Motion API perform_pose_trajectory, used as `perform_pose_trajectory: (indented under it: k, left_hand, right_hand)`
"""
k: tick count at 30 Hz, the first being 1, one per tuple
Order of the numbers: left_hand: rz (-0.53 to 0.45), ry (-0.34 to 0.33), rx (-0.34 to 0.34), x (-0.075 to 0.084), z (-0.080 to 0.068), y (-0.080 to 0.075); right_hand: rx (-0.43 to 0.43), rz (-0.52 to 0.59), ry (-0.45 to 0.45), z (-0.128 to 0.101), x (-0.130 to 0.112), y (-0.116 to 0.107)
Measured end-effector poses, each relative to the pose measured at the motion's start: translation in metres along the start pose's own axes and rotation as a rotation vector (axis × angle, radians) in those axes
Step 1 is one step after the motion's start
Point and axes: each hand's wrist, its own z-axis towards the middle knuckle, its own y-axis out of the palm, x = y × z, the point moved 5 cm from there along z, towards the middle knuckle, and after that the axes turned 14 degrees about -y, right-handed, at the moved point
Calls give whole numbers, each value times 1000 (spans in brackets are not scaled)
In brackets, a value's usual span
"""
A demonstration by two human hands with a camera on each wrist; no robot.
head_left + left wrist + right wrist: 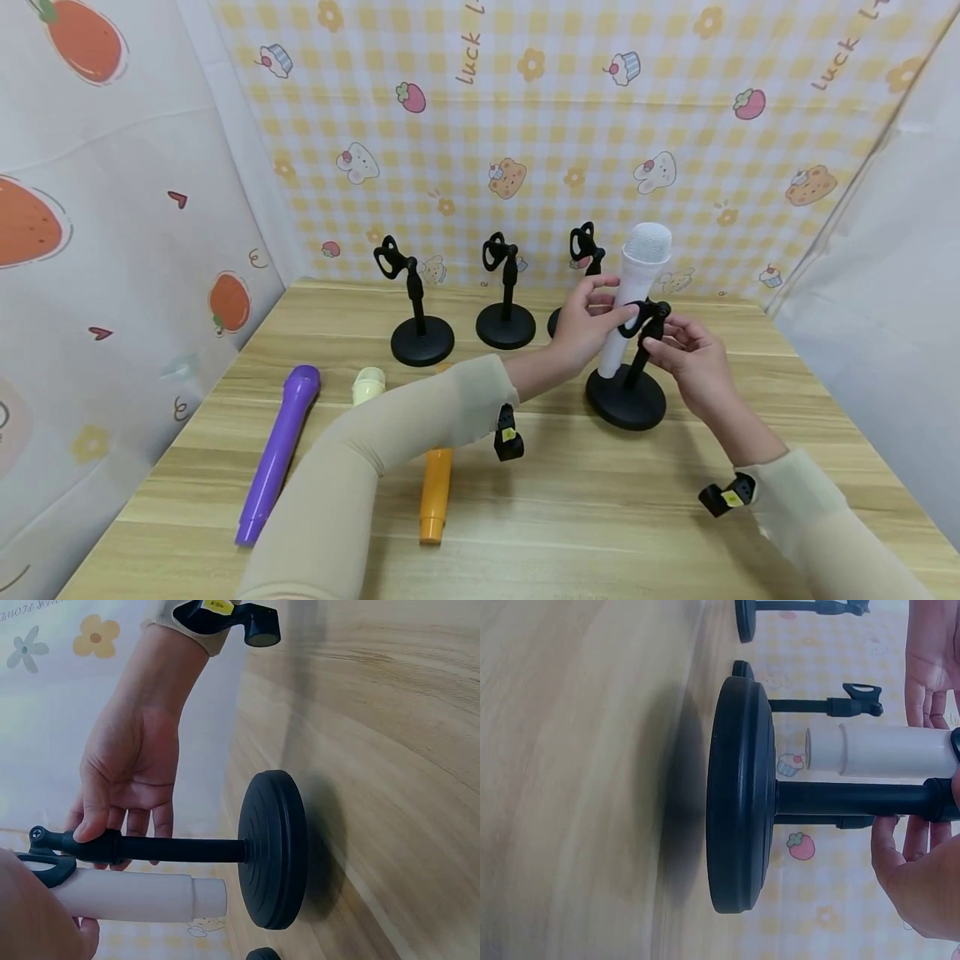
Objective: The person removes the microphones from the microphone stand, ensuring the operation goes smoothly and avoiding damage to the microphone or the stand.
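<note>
A white microphone (636, 287) stands tilted in the clip of a black stand (627, 398) at the table's middle right. My left hand (611, 312) grips the microphone's body just at the clip. My right hand (662, 343) pinches the stand's upright post just below the clip. In the left wrist view, the right hand (112, 832) has its thumb on the post, above the round base (274, 847), with the microphone's white handle (142, 896) alongside. The right wrist view shows the base (739, 802), the post (847, 799) and the white handle (885, 750).
Three more black stands (421, 337) (506, 323) (585, 248) line the back of the wooden table (600, 517), their clips bare. A purple microphone (277, 454), a pale cream one (367, 385) and an orange one (435, 496) lie at the front left. Patterned cloth walls enclose the table.
</note>
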Motion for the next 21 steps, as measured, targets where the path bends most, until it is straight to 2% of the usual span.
perform_pose_trajectory:
  k: [12,21]
  left_hand:
    - [-25,-12,-8,-4,-10,-7]
    - [-32,-11,-19,-7,-17,-9]
  right_hand:
    - [-43,46,25,-8,1,5]
    - [-50,23,42,-14,3,6]
